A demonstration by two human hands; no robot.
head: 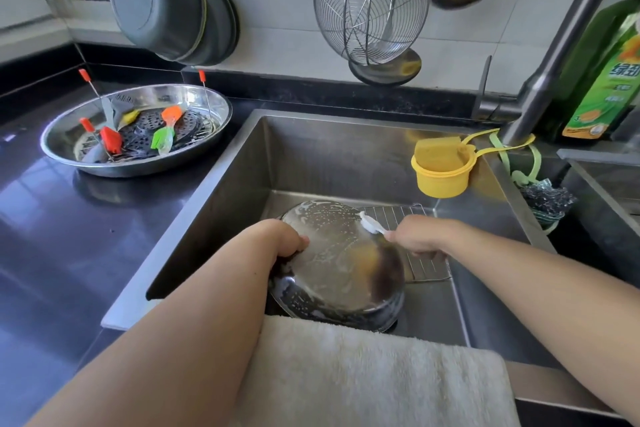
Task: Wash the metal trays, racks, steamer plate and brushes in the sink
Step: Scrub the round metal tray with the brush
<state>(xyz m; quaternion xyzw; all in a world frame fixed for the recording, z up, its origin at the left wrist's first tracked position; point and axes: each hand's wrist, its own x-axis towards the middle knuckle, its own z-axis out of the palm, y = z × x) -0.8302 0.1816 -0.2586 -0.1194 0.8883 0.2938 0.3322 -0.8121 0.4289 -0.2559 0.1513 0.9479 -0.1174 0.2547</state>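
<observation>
A round metal tray, soapy and tilted up, stands in the steel sink. My left hand grips its left rim. My right hand holds a white brush whose head touches the tray's upper right edge. A wire rack lies flat on the sink floor behind the tray. On the counter at the left, a second metal tray holds a perforated steamer plate, a rack with red-tipped legs, and red, green and orange silicone brushes.
A white towel drapes over the sink's near edge. A yellow cup with a sponge hangs on the sink's right wall beside the faucet. A green detergent bottle stands far right. A wire skimmer and grey basins hang on the wall.
</observation>
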